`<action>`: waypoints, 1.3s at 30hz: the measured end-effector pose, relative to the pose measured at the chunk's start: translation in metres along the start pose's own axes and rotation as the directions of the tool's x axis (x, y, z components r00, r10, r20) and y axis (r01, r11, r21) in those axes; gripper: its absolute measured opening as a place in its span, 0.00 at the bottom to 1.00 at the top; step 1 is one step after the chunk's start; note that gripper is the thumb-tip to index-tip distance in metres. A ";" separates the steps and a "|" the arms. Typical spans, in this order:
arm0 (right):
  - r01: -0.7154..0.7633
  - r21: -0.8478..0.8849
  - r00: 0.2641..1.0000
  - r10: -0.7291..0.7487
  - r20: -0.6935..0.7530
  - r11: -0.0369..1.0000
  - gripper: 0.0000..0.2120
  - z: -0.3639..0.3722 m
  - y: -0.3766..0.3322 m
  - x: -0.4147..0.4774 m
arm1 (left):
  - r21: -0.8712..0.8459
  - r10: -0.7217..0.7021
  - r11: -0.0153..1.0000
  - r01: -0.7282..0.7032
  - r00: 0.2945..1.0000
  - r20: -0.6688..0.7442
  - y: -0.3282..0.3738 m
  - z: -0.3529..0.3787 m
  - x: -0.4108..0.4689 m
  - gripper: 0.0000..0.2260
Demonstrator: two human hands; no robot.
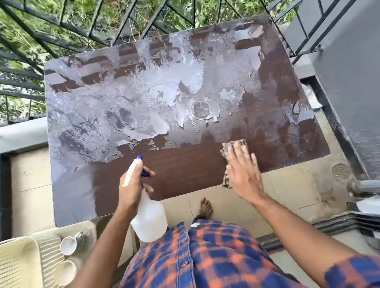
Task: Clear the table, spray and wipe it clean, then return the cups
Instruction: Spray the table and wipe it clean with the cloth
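Right hand (pixel 242 173) is pressing flat, fingers straight, on a checked cloth (pixel 233 147) at the near right edge of the counter (pixel 186 167); part of the cloth is hanging off that edge. Left hand (pixel 133 188) is gripping the neck of the spray bottle (pixel 148 214), a finger lying at the blue trigger, the nozzle pointing across the top, the bottle body hanging below the near edge. A wet film (pixel 134 98) is covering the far and left portions of the counter; the near strip is showing dry brown. Two cups (pixel 68 245) are sitting on a cream chair (pixel 14 274) at lower left, apart from the counter.

Risks, as judged:
- The flat hand is not gripping the cloth, so a fast stroke may be dropping it off the edge.
- Pushing the pooled liquid outward may be sending it through the railing (pixel 59 22) or onto the tiled floor (pixel 287 190) beside the bare foot (pixel 205 208): slip hazard.
- One cloth may be saturating and smearing streaks.
- Swinging the bottle low near the chair may be knocking the cups.
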State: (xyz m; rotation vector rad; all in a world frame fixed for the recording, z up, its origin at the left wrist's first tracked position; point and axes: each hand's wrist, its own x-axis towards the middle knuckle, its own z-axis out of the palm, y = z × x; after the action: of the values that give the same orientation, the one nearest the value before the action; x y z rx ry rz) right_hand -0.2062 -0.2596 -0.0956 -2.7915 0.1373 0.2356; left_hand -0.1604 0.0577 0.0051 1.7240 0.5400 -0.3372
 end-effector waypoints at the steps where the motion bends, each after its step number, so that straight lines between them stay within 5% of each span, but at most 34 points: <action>1: -0.066 -0.002 0.998 0.066 -0.005 0.998 0.30 -0.006 0.015 0.004 | 0.000 -0.001 1.000 0.001 1.000 0.001 0.001 0.002 -0.001 0.20; 8: -0.273 0.050 0.961 0.275 -0.033 0.961 0.32 -0.006 -0.007 0.035 | 0.023 0.006 1.000 -0.007 0.999 0.040 0.009 0.017 -0.002 0.20; 15: 0.197 0.070 0.978 -0.201 0.051 0.978 0.30 0.019 -0.056 -0.009 | 0.002 -0.033 0.999 0.033 0.984 0.175 0.011 0.045 0.014 0.22; 17: 0.152 0.038 0.987 -0.154 0.042 0.988 0.29 0.008 -0.022 -0.023 | -0.002 -0.036 0.999 0.037 0.974 0.225 0.013 0.054 0.019 0.23; 21: -0.189 -0.027 0.982 0.189 -0.017 0.982 0.29 -0.027 0.060 -0.030 | 0.006 -0.035 0.999 0.035 0.952 0.305 0.021 0.070 0.027 0.21; 25: -0.343 -0.015 0.939 0.342 -0.044 0.939 0.32 -0.037 0.066 0.003 | -0.040 -0.036 0.998 0.054 0.936 0.351 0.032 0.083 0.033 0.20; 27: -0.318 -0.007 0.947 0.318 -0.048 0.948 0.33 -0.028 0.035 0.017 | -0.044 -0.045 0.997 0.065 0.932 0.361 0.034 0.088 0.038 0.20; 33: 0.107 0.044 0.994 -0.107 0.000 0.993 0.35 -0.006 -0.005 0.009 | -0.045 -0.085 0.993 0.110 0.921 0.381 0.036 0.116 0.044 0.20; 39: -0.149 0.100 0.987 0.154 -0.039 0.984 0.35 -0.046 0.126 -0.005 | -0.054 -0.075 0.993 0.101 0.931 0.357 0.040 0.157 0.042 0.20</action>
State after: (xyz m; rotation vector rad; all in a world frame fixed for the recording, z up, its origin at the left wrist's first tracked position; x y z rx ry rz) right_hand -0.2195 -0.3930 -0.0918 -2.6931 0.3635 0.1943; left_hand -0.0931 -0.0944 -0.0177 1.5261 0.3594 -0.6710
